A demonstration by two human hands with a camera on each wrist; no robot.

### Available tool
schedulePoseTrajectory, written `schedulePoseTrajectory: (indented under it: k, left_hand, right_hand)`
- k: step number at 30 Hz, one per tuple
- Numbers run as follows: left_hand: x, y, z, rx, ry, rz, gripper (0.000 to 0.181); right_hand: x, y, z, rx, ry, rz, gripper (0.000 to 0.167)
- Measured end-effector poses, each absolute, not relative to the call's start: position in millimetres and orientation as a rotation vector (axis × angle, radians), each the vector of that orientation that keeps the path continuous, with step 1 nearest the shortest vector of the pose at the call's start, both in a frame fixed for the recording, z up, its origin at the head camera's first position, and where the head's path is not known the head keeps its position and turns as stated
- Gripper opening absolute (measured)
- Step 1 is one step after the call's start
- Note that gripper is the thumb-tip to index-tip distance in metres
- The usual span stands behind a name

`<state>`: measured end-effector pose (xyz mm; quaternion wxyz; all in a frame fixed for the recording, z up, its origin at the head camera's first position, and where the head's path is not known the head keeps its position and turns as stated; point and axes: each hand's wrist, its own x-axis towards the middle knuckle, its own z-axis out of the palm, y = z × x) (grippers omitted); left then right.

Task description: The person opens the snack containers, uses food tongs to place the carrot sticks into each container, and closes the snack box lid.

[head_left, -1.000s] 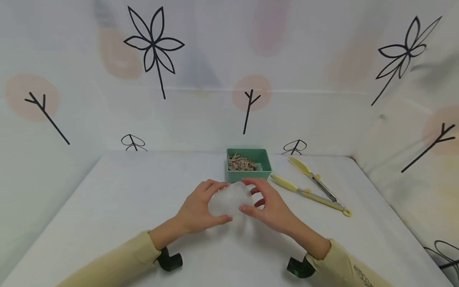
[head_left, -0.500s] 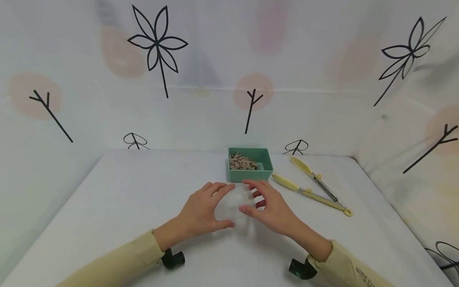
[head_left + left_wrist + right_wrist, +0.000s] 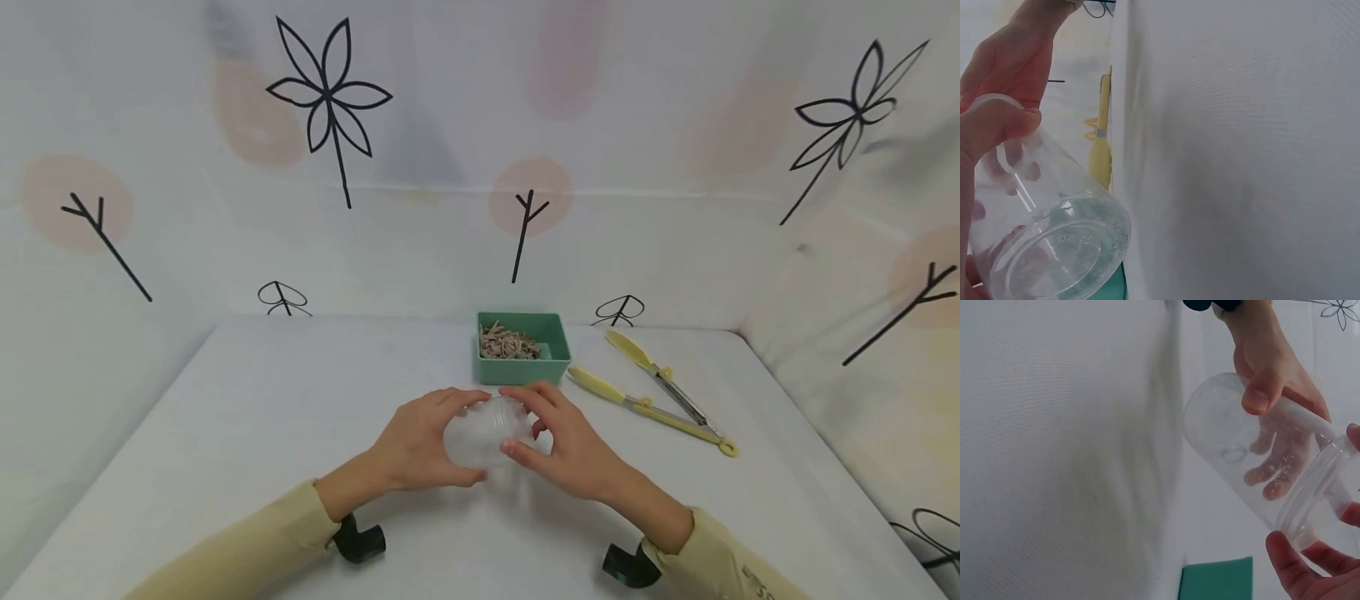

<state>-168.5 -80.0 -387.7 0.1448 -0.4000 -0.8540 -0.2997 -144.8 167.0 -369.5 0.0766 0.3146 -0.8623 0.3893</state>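
A clear plastic cup [image 3: 480, 437] is held tilted just above the white table, between both hands. The left hand [image 3: 420, 446] grips its body, thumb on the near side and fingers behind. The right hand [image 3: 576, 442] holds the other end, its thumb and fingers around the thick rim, as the right wrist view shows. Embossed marks show on the cup's round base [image 3: 1060, 256] in the left wrist view. Through the clear wall [image 3: 1222, 437] nothing is seen inside. Whether the rim is a separate lid I cannot tell.
Behind the hands stands a green box [image 3: 525, 371] partly filled with brownish shredded bits [image 3: 508, 342]. Yellow-tipped tongs [image 3: 667, 421] lie spread to its right. The white table [image 3: 300, 392] meets a patterned cloth backdrop [image 3: 420, 250] at the back and sides.
The cup has turned slightly between the hands, and the right fingers have closed in on its end. The box and tongs stay put; the whole view shifts a little.
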Motion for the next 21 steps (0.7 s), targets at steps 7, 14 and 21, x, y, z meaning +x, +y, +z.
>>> schedulePoseTrajectory:
  k: [7,14,21]
  left_hand:
    - [-168.0,-84.6,-386.3,-1.191,-2.512,-1.021,0.080]
    - [-165.8,-90.1,-387.3,-1.183,-2.605,-1.126,0.083]
    - [-168.5,-87.0,-386.8,-1.173,-2.529,-0.882,0.086]
  right_hand:
    - [-143.1,168.1,-368.7,1.048,-2.582,1.113,0.056]
    - [-142.5,171.8,-365.4,1.252,-2.540,1.044,0.066]
    - [-142.6,170.1,-360.4,1.015,-2.596,1.097,0.076]
